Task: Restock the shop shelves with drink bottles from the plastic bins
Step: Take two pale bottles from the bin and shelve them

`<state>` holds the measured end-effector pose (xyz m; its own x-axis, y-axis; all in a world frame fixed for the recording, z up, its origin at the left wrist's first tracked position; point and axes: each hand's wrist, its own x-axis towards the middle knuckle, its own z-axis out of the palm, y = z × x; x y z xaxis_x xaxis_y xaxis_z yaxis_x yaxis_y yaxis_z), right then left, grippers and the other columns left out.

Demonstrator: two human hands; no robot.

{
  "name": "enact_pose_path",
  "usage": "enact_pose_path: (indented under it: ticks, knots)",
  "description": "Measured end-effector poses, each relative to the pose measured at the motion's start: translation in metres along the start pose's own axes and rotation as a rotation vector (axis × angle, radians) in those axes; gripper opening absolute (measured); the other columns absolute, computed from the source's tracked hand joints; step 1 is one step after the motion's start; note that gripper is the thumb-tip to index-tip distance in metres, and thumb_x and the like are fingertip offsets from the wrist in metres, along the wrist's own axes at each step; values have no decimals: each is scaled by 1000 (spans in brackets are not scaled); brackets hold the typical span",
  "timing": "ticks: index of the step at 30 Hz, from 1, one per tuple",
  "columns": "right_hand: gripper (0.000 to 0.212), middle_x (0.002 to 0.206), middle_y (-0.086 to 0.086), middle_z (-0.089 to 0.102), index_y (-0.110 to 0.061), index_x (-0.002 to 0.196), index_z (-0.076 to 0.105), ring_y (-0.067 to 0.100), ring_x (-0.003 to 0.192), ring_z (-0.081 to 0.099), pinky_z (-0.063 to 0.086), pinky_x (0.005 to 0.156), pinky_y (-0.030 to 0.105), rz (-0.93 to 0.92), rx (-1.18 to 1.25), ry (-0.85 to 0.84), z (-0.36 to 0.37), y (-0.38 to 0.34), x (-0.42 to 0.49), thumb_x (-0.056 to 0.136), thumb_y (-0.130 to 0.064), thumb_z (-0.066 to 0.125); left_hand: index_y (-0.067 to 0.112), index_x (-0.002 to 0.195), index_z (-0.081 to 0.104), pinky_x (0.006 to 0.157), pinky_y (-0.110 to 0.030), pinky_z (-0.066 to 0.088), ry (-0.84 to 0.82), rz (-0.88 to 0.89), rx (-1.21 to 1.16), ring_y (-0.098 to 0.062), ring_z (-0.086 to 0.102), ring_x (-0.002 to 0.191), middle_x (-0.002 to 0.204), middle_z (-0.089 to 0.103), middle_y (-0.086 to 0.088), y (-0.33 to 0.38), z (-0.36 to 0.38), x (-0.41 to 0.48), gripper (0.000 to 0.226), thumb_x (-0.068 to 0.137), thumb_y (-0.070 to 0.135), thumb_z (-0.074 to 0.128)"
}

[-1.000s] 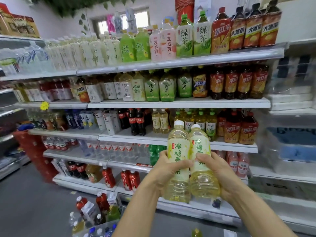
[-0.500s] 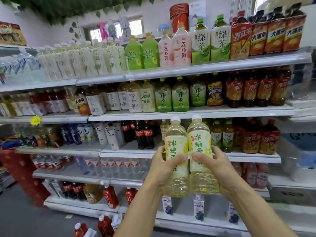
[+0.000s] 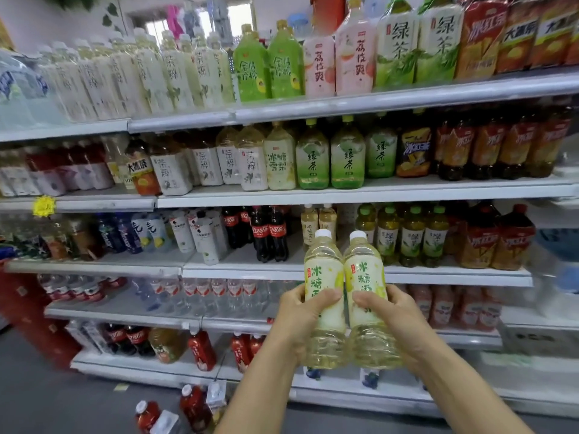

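Note:
I hold two pale yellow drink bottles with white caps upright, side by side and touching, in front of the shelves. My left hand (image 3: 302, 311) grips the left bottle (image 3: 322, 270) around its label. My right hand (image 3: 390, 311) grips the right bottle (image 3: 363, 270) the same way. Both bottles hang level with the third shelf (image 3: 250, 267), just in front of two small matching bottles (image 3: 318, 220) at its back. A bare gap of shelf lies between the cola bottles (image 3: 269, 233) and the green tea bottles (image 3: 410, 236).
The shelving is packed with tea, water and juice bottles on several levels. Loose red bottles (image 3: 194, 405) and a carton stand in a bin on the floor at the bottom centre. A red crate stack (image 3: 25, 308) sits at the left. Grey floor lies in front.
The shelves have come closer and larger in view. Both hands have carried the two bottles up and forward, from the lower shelf level to the third shelf's front edge.

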<state>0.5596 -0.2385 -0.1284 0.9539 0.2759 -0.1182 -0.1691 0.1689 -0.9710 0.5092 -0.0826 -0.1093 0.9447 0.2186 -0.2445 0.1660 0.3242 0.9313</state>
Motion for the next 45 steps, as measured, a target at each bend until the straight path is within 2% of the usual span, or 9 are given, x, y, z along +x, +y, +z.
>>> enact_pose_path:
  ticks: [4,9,13,20,24,26,33,39,45]
  knots:
    - [38,89,14,76,-8,113,61,33,80,74,60,68,44,41,-35,34,-11,7,2,79,-13,77,-4,112,64,57,-41,60,-4,-52,-18,-33,72,73,97,73,-25,-15,6,8,33,81,2,76]
    - [37,85,12,76,-6,113,61,25,68,74,55,50,31,59,-25,52,-32,8,8,80,-10,77,6,116,58,79,-54,59,33,-40,8,-35,73,85,105,72,-21,-30,23,24,48,75,6,82]
    - [47,94,13,76,-5,118,59,25,75,75,56,54,31,65,-45,34,-47,9,23,76,-8,80,18,110,48,81,-55,59,93,26,32,-31,73,91,108,70,-14,-37,36,35,55,72,8,86]
    - [57,100,10,76,-10,122,56,28,89,74,60,80,48,70,-86,-10,-60,18,58,72,-9,83,15,111,51,60,-27,58,172,137,30,-11,74,73,98,71,-6,-52,45,57,52,73,3,84]
    - [51,96,5,75,-14,116,57,18,79,74,56,60,29,48,-137,26,-55,29,78,73,-15,84,14,113,52,63,-26,59,243,157,56,-9,74,74,97,72,-5,-68,42,74,54,72,5,85]
    - [49,94,3,74,-15,113,57,15,78,72,53,59,25,57,-161,47,-51,37,90,73,-18,85,15,112,53,63,-24,58,284,146,82,-7,73,73,96,72,-2,-74,37,86,54,71,8,87]
    - [40,92,-2,74,-20,105,64,15,83,72,56,69,32,87,-246,83,-31,67,156,72,-21,85,20,115,47,82,-45,60,286,48,114,-19,74,87,104,72,-4,-87,8,149,53,77,16,83]
    - [33,86,0,76,-20,98,66,15,76,73,55,64,28,55,-178,132,-3,79,228,72,-12,85,17,113,46,81,-43,61,260,108,171,-18,73,87,103,71,-6,-71,-26,224,50,77,7,81]
    - [39,89,-1,77,-21,102,68,19,83,74,60,76,40,-1,-152,168,17,85,306,70,-8,86,19,108,47,83,-47,59,264,197,175,-15,72,89,104,68,-3,-57,-49,309,56,71,2,85]
